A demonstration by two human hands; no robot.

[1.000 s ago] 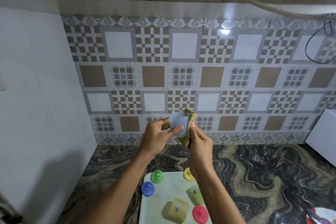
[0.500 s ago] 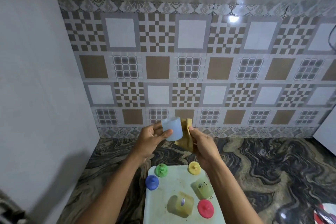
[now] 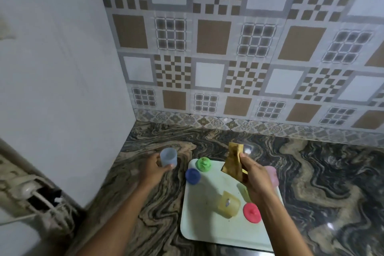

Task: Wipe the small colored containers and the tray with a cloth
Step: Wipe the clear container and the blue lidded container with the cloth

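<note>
- Now the left hand [image 3: 153,169] grips a pale blue cup [image 3: 168,157], which stands upright with its open mouth up. The thumb and fingers curl round its lower part. Whether its base touches the surface below cannot be told.
- The right hand [image 3: 254,174] pinches a yellow-brown cloth [image 3: 233,162], folded, which sticks up past the fingertips. The two hands are well apart.
- Between the hands, nearer the right one, a green lid [image 3: 204,164] and a blue lid [image 3: 193,175] sit close together on the far left corner of the pale tray [image 3: 207,226].
- Just below the right hand, beside its wrist, a yellow container [image 3: 228,207] lies tipped on its side on the tray. A red lid [image 3: 251,212] sits near it, by the forearm.
- Behind the right hand, a pink container [image 3: 272,174] shows only in part.
- Under both hands spreads a dark marbled countertop [image 3: 322,183]. Beyond them rises a patterned tile wall [image 3: 207,68], and a white panel [image 3: 52,68] stands left of the left hand.
</note>
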